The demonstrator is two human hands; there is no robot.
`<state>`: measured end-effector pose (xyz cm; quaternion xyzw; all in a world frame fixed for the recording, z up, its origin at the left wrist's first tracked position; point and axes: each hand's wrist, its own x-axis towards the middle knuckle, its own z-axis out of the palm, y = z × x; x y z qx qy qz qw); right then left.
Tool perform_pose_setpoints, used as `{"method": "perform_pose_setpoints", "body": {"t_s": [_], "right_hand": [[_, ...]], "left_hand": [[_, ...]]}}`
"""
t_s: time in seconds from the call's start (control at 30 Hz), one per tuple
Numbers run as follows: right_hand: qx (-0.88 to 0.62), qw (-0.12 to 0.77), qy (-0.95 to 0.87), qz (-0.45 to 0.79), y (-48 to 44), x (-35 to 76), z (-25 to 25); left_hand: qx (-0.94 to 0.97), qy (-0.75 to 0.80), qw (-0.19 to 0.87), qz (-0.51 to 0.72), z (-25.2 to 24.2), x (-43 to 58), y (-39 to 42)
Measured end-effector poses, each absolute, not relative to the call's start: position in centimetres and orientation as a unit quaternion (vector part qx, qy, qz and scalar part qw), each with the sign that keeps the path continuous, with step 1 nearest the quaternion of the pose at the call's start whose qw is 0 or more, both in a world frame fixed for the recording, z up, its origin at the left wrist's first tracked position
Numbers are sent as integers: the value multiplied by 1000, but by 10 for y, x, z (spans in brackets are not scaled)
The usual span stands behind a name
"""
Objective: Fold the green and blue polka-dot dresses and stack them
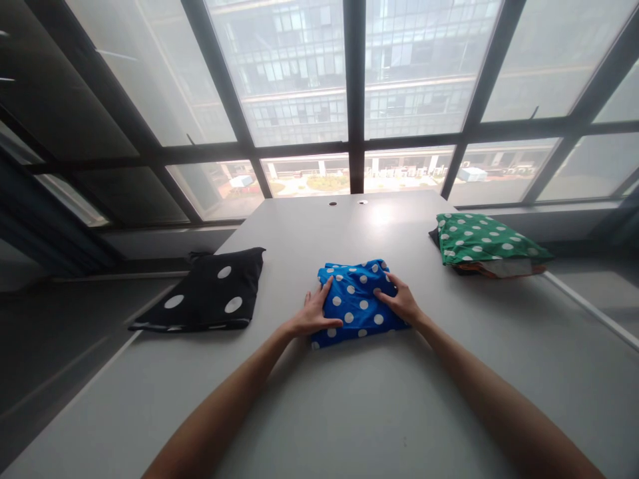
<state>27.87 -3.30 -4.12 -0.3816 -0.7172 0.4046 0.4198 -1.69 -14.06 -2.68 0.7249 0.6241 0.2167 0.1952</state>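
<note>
A folded piece of blue cloth with white polka dots (351, 306) lies on the white table in front of me. My left hand (314, 313) rests against its left edge, thumb and forefinger spread over the fabric. On the opposite side, my right hand (402, 301) touches the right edge with its thumb and forefinger apart on top. Its other fingers are largely hidden. Both hands look open, and the cloth lies fairly flat with slight wrinkles.
Black cloth with large white dots (212, 296) lies folded at the left table edge. At the right edge, green dotted cloth (486, 239) tops a pile with brownish and dark fabric beneath. The white table (339, 406) has two round holes near its far end, before large windows.
</note>
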Motion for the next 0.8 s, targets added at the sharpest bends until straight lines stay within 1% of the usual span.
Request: {"method": "perform_pose_setpoints", "body": {"t_s": [0.07,0.13,0.2,0.3,0.33,0.37,0.4,0.43,0.53,0.57,0.63,0.73,0.8], "right_hand": [[-401,436,-722,358,-34,276,-48],[-411,445,-719,341,-33,273,-53],[-402,460,-714,341,-32,272,-55],[-382,494,-714,318,-33,271,-54],[-373,501,-720,303,-35,270,-53],[-361,506,-730,286,-38,268,-51],[-344,505,-744,270,-42,266,-50],[-322,501,-761,256,-47,263,-49],[-242,453,-824,240,-67,250,-45],[-215,429,-842,245,-73,246,-43],[-170,379,-870,265,-83,240,-41],[-130,310,-895,294,-90,238,-37],[-125,276,-905,297,-90,240,-34]], "left_hand": [[750,600,218,175,-17,-29,-141],[754,600,213,162,-10,-36,-140],[731,640,153,183,-6,-33,-136],[654,704,-5,277,-9,-17,-129],[638,702,-35,315,-11,-11,-127],[630,691,-41,352,-15,-4,-125],[627,674,-21,389,-19,2,-124],[623,658,22,423,-23,7,-124],[585,616,205,487,-30,15,-125],[574,604,243,496,-29,15,-126],[572,588,260,509,-23,16,-128],[568,592,231,524,-10,24,-120],[570,610,235,498,-5,35,-105]]}}
